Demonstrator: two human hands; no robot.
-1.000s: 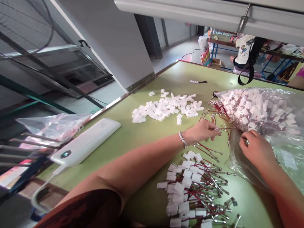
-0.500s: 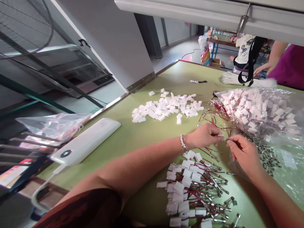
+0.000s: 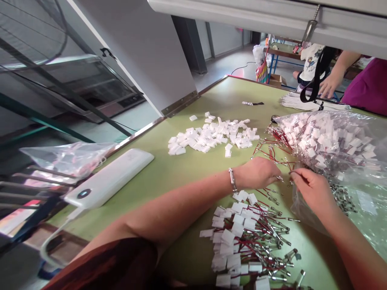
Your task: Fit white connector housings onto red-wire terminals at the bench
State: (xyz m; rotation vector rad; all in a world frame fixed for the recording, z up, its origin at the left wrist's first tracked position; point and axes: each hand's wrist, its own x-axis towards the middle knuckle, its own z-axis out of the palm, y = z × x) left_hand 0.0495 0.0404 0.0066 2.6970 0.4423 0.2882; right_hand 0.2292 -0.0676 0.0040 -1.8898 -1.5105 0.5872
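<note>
My left hand (image 3: 258,172), a bracelet on its wrist, pinches a small metal-tipped red wire near the middle of the green table (image 3: 193,169). My right hand (image 3: 311,191) meets it fingertip to fingertip, pinched on a small metal piece. Below both hands lies a pile of red wires with white connectors (image 3: 248,237). To the right a clear plastic bag (image 3: 329,141) holds many more wired connectors, and small metal clips (image 3: 341,197) lie on its flattened plastic.
A heap of loose white connectors (image 3: 211,137) lies farther back. A white power bank (image 3: 109,179) sits at the left edge beside another plastic bag (image 3: 66,161). Across the table another person's hand (image 3: 328,84) reaches over a bundle of white strips (image 3: 314,104).
My right hand left the bag's opening and came left to meet my left hand. The other person, in a purple top, came into view and moved a hand over the white strips.
</note>
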